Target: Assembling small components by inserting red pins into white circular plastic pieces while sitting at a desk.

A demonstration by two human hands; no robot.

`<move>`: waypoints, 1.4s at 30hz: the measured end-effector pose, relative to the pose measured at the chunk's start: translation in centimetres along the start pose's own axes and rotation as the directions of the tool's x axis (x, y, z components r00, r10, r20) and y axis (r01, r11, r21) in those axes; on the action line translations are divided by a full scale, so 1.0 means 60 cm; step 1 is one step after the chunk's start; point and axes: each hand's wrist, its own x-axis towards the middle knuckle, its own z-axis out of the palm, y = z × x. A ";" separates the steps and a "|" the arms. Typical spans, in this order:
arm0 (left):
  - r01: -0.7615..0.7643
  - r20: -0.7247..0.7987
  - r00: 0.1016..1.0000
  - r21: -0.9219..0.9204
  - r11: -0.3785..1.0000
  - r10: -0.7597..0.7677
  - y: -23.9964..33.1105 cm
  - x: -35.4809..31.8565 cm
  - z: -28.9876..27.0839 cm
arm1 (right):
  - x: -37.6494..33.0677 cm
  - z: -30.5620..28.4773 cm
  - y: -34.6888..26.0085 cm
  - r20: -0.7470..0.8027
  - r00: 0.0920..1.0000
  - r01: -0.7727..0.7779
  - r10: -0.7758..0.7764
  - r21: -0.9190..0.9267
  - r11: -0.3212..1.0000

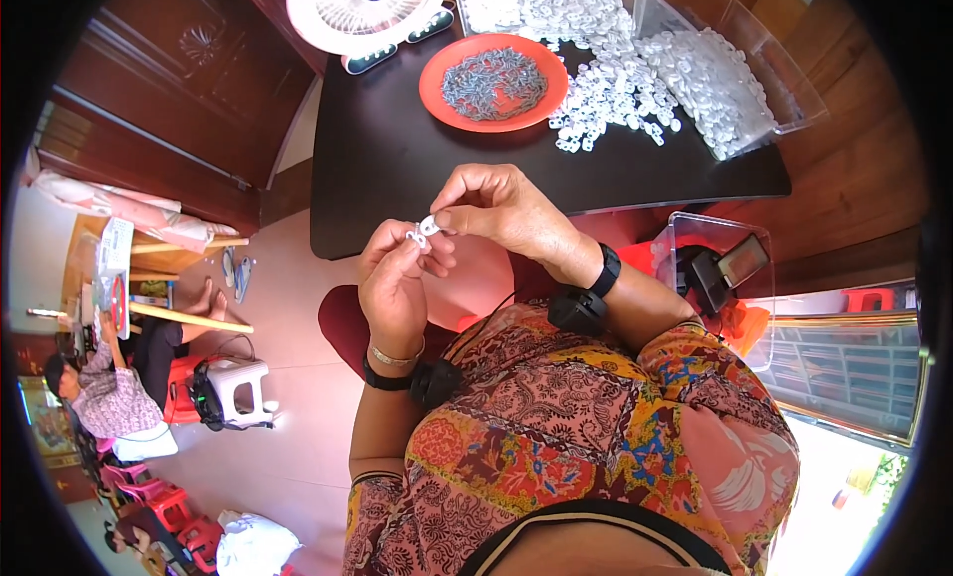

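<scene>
In front of my chest, just off the table's near edge, both hands meet over small white plastic parts. My left hand (394,278) pinches a small white plastic part with holes (417,241) between thumb and fingers. Right against it, a second white plastic part (429,225) is gripped by the thumb and forefinger of my right hand (508,217). Whether the two parts are joined I cannot tell. A red-orange plate (434,98) beyond my hands bears many small grey metal pieces (493,83). A loose pile of similar white parts (611,98) lies beside it.
Clear plastic bins (800,118) of white parts stand at the table's (382,159) far right. A white fan (367,10) is at the far left. Another clear bin (685,229) sits below the right edge. Away to the left, a person (119,402) sits near stools (238,387).
</scene>
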 end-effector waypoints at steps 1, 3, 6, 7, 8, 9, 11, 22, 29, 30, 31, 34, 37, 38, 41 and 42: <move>0.003 0.006 1.000 0.006 1.000 -0.003 -0.001 0.000 -0.002 | 0.000 -0.001 0.001 -0.005 1.000 0.005 -0.005 0.005 1.000; 0.008 0.021 1.000 -0.007 1.000 -0.008 -0.001 0.000 -0.004 | 0.002 -0.007 0.005 0.051 0.999 -0.002 0.005 -0.055 0.998; 0.030 0.001 1.000 0.019 0.999 -0.030 0.003 -0.003 0.003 | 0.004 -0.010 -0.001 0.106 0.994 -0.029 0.037 -0.073 0.997; 0.033 0.003 0.999 0.022 0.999 -0.033 0.003 -0.004 0.005 | 0.005 -0.012 -0.001 0.103 0.994 -0.027 0.034 -0.069 0.997; 0.016 -0.009 1.000 0.055 0.998 -0.015 0.003 -0.004 0.006 | 0.005 -0.015 -0.001 0.067 0.993 -0.097 0.095 0.020 0.995; -0.001 -0.021 1.000 0.087 0.996 0.003 0.003 -0.004 0.008 | 0.005 -0.017 0.000 0.037 0.986 -0.163 0.160 0.111 0.980; 0.020 -0.046 0.999 0.113 0.993 -0.015 0.001 -0.008 0.008 | 0.005 -0.016 -0.001 0.002 0.985 -0.170 0.172 0.163 0.972; 0.026 -0.102 0.995 0.240 0.971 -0.001 -0.012 -0.012 0.011 | 0.001 -0.006 -0.006 -0.019 0.990 -0.138 0.143 0.163 0.977; 0.030 -0.115 0.993 0.273 0.961 0.001 -0.010 -0.015 0.013 | -0.005 -0.005 -0.006 -0.019 0.997 -0.074 0.076 0.068 0.995; 0.037 -0.116 0.993 0.274 0.961 -0.006 -0.011 -0.016 0.013 | -0.006 -0.004 -0.006 -0.032 0.999 -0.033 0.033 -0.003 0.999; 0.039 -0.116 0.993 0.274 0.961 -0.007 -0.011 -0.016 0.013 | -0.007 -0.004 -0.006 -0.043 0.999 0.006 -0.010 -0.075 0.997; 0.056 -0.124 0.992 0.277 0.959 -0.022 -0.010 -0.018 0.014 | -0.009 -0.004 -0.007 -0.028 1.000 0.011 -0.014 -0.089 0.996; 0.061 -0.120 0.992 0.287 0.956 -0.027 -0.010 -0.018 0.014 | -0.010 -0.003 -0.009 -0.012 1.000 0.005 -0.007 -0.113 0.994; 0.061 -0.123 0.992 0.290 0.955 -0.026 -0.010 -0.018 0.014 | -0.010 -0.003 -0.009 -0.013 1.000 0.004 -0.006 -0.112 0.994; 0.061 -0.132 0.991 0.296 0.953 -0.023 -0.010 -0.018 0.015 | -0.011 -0.001 -0.008 -0.032 0.999 0.005 -0.010 -0.156 0.988; 0.061 -0.137 0.990 0.300 0.952 -0.020 -0.011 -0.018 0.016 | -0.012 0.000 -0.007 -0.028 1.000 0.004 -0.009 -0.159 0.987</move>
